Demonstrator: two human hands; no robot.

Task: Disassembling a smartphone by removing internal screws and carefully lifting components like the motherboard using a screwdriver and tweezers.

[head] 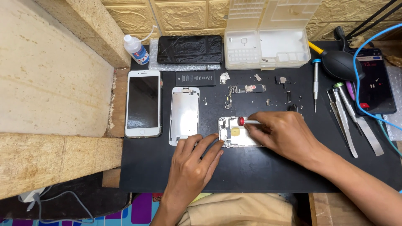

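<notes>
Black mat [259, 175], right hand [284, 134] fingers pinching red-capped screwdriver [247, 121], left hand [190, 167] steadying phone housing [236, 134], tweezers [345, 125] nearby

An open phone shell [234, 133] is steadied at its 9 o'clock edge by the left hand [193, 165]. A red-capped screwdriver [248, 121] is held over it by the right hand [281, 133]. A white phone [143, 103] is seen at 9 o'clock on the tabletop [259, 171].

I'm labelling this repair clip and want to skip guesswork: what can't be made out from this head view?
- Right half of the open phone housing: covered by the right hand.
- Tip of the red-capped screwdriver: hidden under the right hand's fingers.
- Loose screws and small parts on the black mat: too small to identify.
- Left hand: fingertips at the housing's edge; actual contact unclear.
</notes>
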